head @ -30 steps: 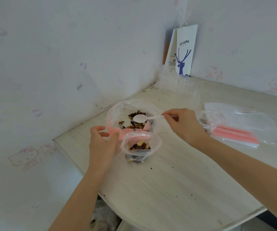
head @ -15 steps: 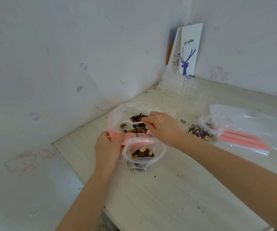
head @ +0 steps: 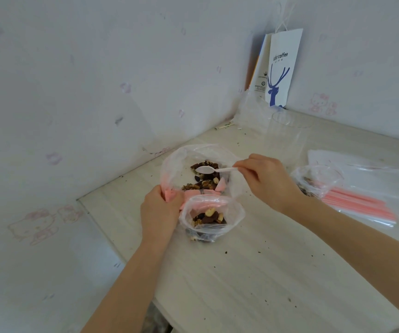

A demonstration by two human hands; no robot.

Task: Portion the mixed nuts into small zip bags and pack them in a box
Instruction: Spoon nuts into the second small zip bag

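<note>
My right hand (head: 268, 181) pinches the white spoon (head: 205, 169), its bowl just over the mixed nuts (head: 203, 182) in the big bag (head: 176, 162). My left hand (head: 160, 212) clutches that bag's pink rim, and the small zip bag (head: 233, 212) stands open and part-filled right beside it on the table (head: 253, 284).

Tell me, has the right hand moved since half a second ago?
Yes. The right hand has drawn back rightward, off the mouth of the large bag, with the spoon above its nuts.
</note>
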